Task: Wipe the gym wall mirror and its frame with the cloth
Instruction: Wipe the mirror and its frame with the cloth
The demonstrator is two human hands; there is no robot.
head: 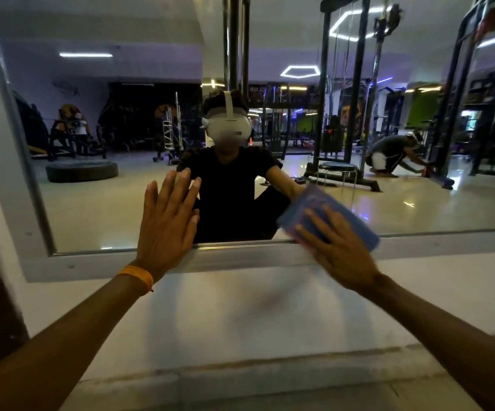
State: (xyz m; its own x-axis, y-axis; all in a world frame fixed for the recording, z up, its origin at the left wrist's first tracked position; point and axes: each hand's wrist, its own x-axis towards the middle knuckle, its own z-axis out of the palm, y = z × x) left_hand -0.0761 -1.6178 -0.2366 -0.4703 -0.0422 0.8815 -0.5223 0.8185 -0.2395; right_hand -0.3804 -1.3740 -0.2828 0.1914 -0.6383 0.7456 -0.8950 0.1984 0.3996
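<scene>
— Left hand?
— My left hand (167, 223) lies flat on the mirror (107, 203), fingers straight and slightly apart. Orange wristband (137, 277) at the wrist.
— Right hand? Cloth?
— My right hand (339, 250) presses the blue cloth (356, 229) with spread, straight fingers. The cloth sits low on the glass, overlapping the bottom frame (240, 258). Both blurred.

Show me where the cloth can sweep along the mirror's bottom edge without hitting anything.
Bare mirror runs right of the cloth under the right hand, above the frame, to the picture's edge. Another bare stretch lies between the frame's left upright and the left hand. Crowded: the narrow gap between the two hands.
</scene>
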